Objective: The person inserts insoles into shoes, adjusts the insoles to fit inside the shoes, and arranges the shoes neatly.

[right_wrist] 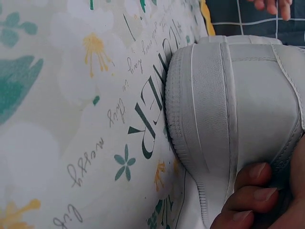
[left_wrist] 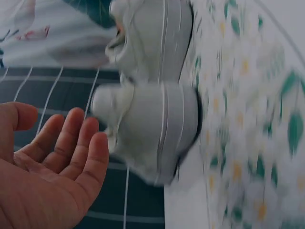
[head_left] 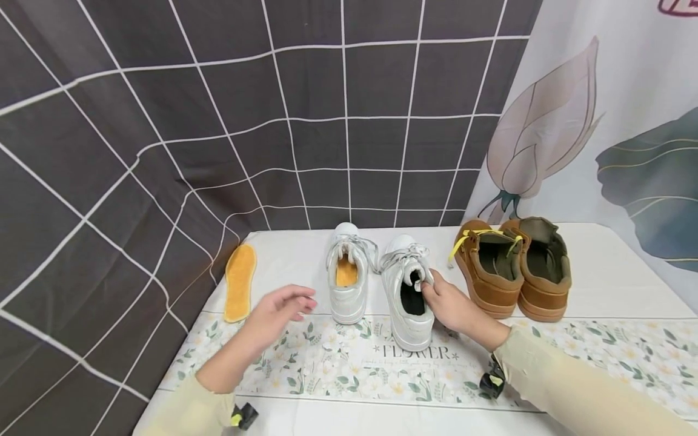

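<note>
Two white sneakers stand side by side on the table, toes away from me. My right hand [head_left: 451,304] pinches the side collar of the right sneaker [head_left: 410,332], thumb at the opening and fingers along the outside. Its inside looks black. In the right wrist view, the curled fingers [right_wrist: 255,195] lie against that sneaker's side [right_wrist: 209,109]. An orange insole [head_left: 346,272] shows inside the left sneaker [head_left: 349,307]. My left hand [head_left: 275,312] hovers to the left of it, holding nothing, fingers loosely bent. In the left wrist view its palm [left_wrist: 57,186] faces the camera.
A loose orange insole [head_left: 240,284] lies at the table's left edge. Brown shoes [head_left: 493,284] with yellow laces stand at the right, leaning together. A floral strip [head_left: 327,363] runs across the tabletop [head_left: 289,254]. Dark gridded cloth [head_left: 305,145] hangs behind and to the left.
</note>
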The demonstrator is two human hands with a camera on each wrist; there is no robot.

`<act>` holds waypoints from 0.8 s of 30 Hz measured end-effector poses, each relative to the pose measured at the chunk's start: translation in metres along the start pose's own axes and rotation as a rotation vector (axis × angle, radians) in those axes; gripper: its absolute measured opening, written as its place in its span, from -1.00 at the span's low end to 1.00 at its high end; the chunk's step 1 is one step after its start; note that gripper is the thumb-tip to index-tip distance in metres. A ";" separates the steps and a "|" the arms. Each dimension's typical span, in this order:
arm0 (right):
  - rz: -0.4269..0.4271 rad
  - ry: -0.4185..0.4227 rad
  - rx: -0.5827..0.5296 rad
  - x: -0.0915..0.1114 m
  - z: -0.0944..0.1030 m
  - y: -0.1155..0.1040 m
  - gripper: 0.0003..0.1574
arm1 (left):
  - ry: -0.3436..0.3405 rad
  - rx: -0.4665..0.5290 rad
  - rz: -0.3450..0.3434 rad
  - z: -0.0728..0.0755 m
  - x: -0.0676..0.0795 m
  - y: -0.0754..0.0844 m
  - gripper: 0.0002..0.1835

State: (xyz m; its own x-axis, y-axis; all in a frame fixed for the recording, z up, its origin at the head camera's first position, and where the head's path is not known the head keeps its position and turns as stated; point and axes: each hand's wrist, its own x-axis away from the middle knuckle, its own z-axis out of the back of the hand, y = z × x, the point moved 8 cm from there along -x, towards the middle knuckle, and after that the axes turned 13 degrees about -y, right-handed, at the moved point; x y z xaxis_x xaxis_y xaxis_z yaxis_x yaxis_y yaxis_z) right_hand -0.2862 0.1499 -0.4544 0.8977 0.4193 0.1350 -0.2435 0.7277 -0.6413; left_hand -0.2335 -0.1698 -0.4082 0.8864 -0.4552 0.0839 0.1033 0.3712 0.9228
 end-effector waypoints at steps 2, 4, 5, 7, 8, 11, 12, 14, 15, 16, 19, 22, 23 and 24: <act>0.002 0.003 -0.001 0.000 0.000 -0.001 -0.32 | 0.110 -0.058 0.019 0.023 0.004 -0.005 -0.67; 0.002 0.008 0.002 0.000 0.001 -0.002 -0.32 | 0.201 -0.134 0.055 0.044 0.007 -0.013 -0.68; 0.003 0.009 0.001 0.000 0.001 -0.002 -0.33 | 0.239 -0.167 0.079 0.053 0.008 -0.017 -0.68; 0.002 0.004 0.000 0.001 0.001 -0.003 -0.32 | 0.286 -0.216 0.128 0.069 0.009 -0.028 -0.65; 0.003 0.000 0.002 0.000 0.000 -0.004 -0.32 | 0.297 -0.242 0.157 0.076 0.009 -0.035 -0.63; 0.001 -0.006 0.001 0.000 0.000 -0.004 -0.32 | 0.314 -0.311 0.233 0.094 0.004 -0.051 -0.55; 0.001 -0.006 0.001 0.000 0.000 -0.004 -0.32 | 0.316 -0.340 0.262 0.100 0.001 -0.055 -0.52; 0.000 -0.004 0.002 0.000 0.000 -0.004 -0.32 | 0.320 -0.411 0.337 0.110 -0.003 -0.064 -0.45; 0.002 -0.002 0.000 0.000 0.000 -0.004 -0.32 | 0.324 -0.443 0.369 0.115 -0.005 -0.068 -0.42; 0.003 0.000 -0.002 0.000 0.000 -0.004 -0.32 | 0.326 -0.470 0.405 0.119 -0.007 -0.072 -0.39; 0.010 0.003 0.000 0.000 -0.001 -0.003 -0.33 | 0.299 -0.536 0.503 0.128 -0.012 -0.087 -0.31; 0.013 0.011 0.000 -0.001 -0.001 -0.002 -0.34 | 0.250 -0.588 0.564 0.131 -0.016 -0.101 -0.24; 0.011 0.012 0.000 -0.001 -0.001 -0.002 -0.35 | 0.236 -0.595 0.579 0.131 -0.017 -0.105 -0.22; 0.010 0.013 0.000 -0.001 -0.002 -0.001 -0.35 | 0.223 -0.602 0.593 0.131 -0.017 -0.109 -0.21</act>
State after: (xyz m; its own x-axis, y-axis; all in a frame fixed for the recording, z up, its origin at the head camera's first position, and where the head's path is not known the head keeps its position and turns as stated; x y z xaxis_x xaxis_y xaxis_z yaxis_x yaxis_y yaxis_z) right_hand -0.2863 0.1477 -0.4549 0.9000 0.4195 0.1188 -0.2523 0.7234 -0.6427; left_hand -0.3193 -0.3083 -0.4608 0.9308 0.0942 0.3532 -0.2378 0.8898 0.3895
